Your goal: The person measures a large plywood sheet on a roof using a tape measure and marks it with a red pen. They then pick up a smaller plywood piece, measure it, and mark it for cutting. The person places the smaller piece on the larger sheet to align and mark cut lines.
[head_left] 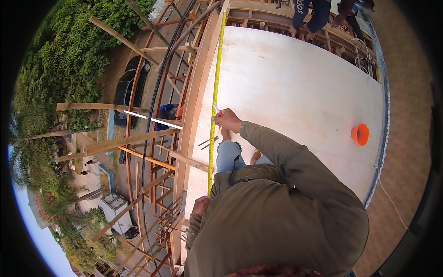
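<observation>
Along the left side of a pale wooden sheet (295,83), a yellow measuring tape (218,78) lies stretched out almost straight, running from the frame at the far end down to the person. The left hand (200,206) is at the near end of the tape, its fingers curled into a fist; it seems to grip the tape, though the fingers hide how. Farther up, the right hand (227,120) holds a white and red marker (218,110) in a narrow pinch, the marker slanting toward the tape. Whether the marker's tip touches the tape or the sheet, one cannot tell.

Near the right hand, a tool with two thin handles (208,142) lies on the sheet, left of the tape. The person wears a brown-green jacket (277,207) and light blue jeans (227,157). Well apart, toward the right edge of the sheet, stands an orange bucket (360,134), and a white cord (382,182) trails beyond it. At the far end, a co-worker's dark blue sleeves (315,13) reach down to the timber frame (251,21). Left of the sheet run a long wooden beam (197,94) and wooden poles (124,141), with a black car (125,87) and green trees (64,55) below.
</observation>
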Motion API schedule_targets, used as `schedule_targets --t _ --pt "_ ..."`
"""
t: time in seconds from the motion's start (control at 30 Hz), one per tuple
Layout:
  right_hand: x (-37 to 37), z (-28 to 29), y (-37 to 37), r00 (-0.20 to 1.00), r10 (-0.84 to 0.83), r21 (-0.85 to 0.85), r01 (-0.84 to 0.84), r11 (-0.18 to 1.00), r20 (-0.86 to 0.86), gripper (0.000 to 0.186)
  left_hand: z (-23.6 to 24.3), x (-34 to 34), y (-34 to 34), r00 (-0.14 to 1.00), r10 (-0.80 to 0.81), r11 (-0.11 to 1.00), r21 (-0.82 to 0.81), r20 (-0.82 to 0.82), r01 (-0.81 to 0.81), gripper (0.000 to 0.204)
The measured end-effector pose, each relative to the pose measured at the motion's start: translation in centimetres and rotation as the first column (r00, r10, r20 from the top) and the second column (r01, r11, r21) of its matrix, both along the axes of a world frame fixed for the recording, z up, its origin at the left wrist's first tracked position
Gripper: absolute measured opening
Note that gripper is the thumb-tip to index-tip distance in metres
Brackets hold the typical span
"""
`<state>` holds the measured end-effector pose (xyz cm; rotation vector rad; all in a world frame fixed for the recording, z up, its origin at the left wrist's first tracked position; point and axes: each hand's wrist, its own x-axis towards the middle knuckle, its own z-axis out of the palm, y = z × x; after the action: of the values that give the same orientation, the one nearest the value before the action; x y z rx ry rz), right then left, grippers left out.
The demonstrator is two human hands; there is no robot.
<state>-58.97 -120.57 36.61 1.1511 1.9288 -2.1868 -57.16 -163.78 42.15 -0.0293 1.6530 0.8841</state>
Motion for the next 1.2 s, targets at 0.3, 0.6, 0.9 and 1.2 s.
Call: schedule_targets --t 0.3,0.6,0.9,1.2 --pt "-2.4 -2.2 0.5 0.987 0.116 -0.291 -0.079 0.953 0.115 0.023 -6.4 -15.6 16.1 0.976 0.198 0.980 -0.005 0.092 -0.199 0.019" --pt "-14.6 -6.6 6.5 0.970 -0.091 -0.174 0.132 0.976 0.224 0.029 -11.2 -28.1 37.8 0.931 0.112 0.989 0.049 0.347 -0.137 0.018" --pt "-23.5 -11.9 16.5 0.884 -0.314 0.020 0.327 0.945 0.347 0.028 -13.7 -32.8 39.8 0.904 0.082 0.995 -0.083 0.419 -0.052 0.022" --pt "-24.5 -19.7 22.8 0.844 -0.422 -0.151 0.489 0.859 0.332 0.027 -31.3 -40.7 47.2 0.970 0.081 0.997 -0.030 0.230 -0.076 0.021"
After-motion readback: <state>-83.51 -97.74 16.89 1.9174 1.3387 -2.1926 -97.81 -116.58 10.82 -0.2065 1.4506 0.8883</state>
